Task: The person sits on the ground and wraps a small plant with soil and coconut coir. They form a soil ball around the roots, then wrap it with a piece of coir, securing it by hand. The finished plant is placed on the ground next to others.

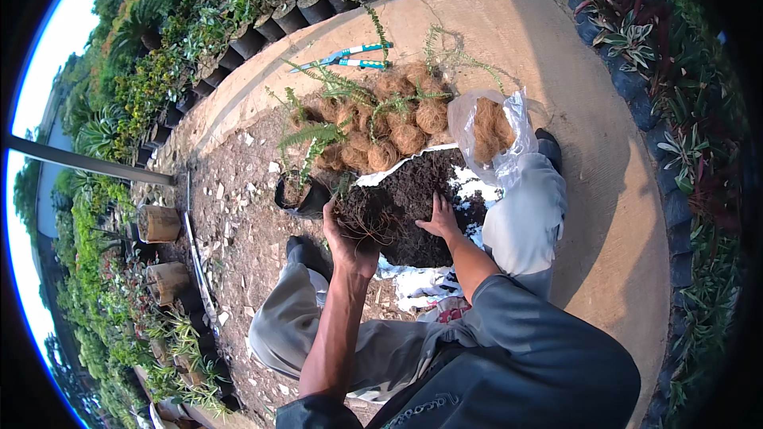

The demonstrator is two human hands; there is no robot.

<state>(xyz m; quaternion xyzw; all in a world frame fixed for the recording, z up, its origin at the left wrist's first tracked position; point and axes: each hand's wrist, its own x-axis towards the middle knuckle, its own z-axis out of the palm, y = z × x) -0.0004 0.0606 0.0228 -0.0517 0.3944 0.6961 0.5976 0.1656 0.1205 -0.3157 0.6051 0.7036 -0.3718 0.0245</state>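
My left hand (356, 250) cups a clump of dark soil with thin trailing roots (371, 217) from below and the left side. A small green fern sprig shows at the clump's far edge. My right hand (442, 218) rests with fingers apart on a heap of dark potting soil (426, 182), which lies on a white plastic sheet (411, 286). Just left of the root clump stands a black nursery bag (307, 199) with a fern in it. Beyond the heap sit several coconut-fibre balls (408, 138), some with fern fronds (343, 86) growing out.
A clear plastic bag of coconut fibre (493, 131) stands near my right knee. Hedge shears (346, 58) with teal-and-white handles lie on the paving (489, 30) farther off. Rows of potted plants (247, 42) line the left; black-bagged plants (635, 95) edge the right. Stone chips (238, 190) litter the ground.
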